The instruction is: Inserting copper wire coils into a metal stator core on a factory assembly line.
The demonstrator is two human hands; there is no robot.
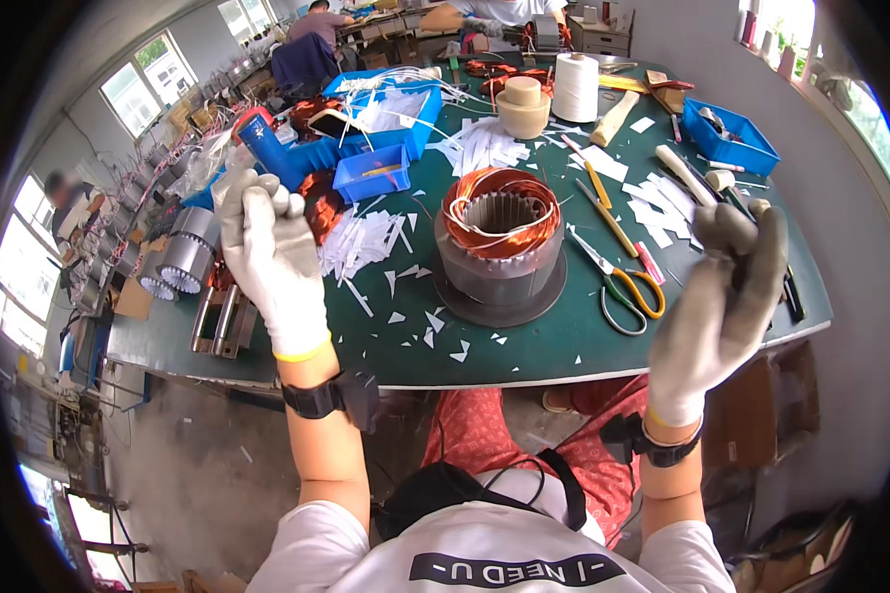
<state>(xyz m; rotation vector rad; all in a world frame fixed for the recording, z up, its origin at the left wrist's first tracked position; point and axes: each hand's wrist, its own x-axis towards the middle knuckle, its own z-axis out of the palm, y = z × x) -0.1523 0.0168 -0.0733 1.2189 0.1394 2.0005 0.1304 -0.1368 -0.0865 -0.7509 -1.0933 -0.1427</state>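
Left hand [272,242] up over the worktop's [386,368] left side, gloved, fingers half-curled; no held thing shows, but the fold hides the pads, so can't tell if pinched; paper slips [354,247] lie just right of it; stator [494,275] stands mid-worktop, right of the left fingers and left of the right ones, long axis upright, bore facing up, orange coil [534,235] ringing the top; neither hand touches it, and which is nearer is too close to call under the fisheye; its far wall and lower bore are hidden; scissors [608,269] lie between stator and right hand [727,287]; right fingers curled, slightly blurred, grip can't be told; pale handle [680,173] and dark rod [793,298] are part-hidden behind them.
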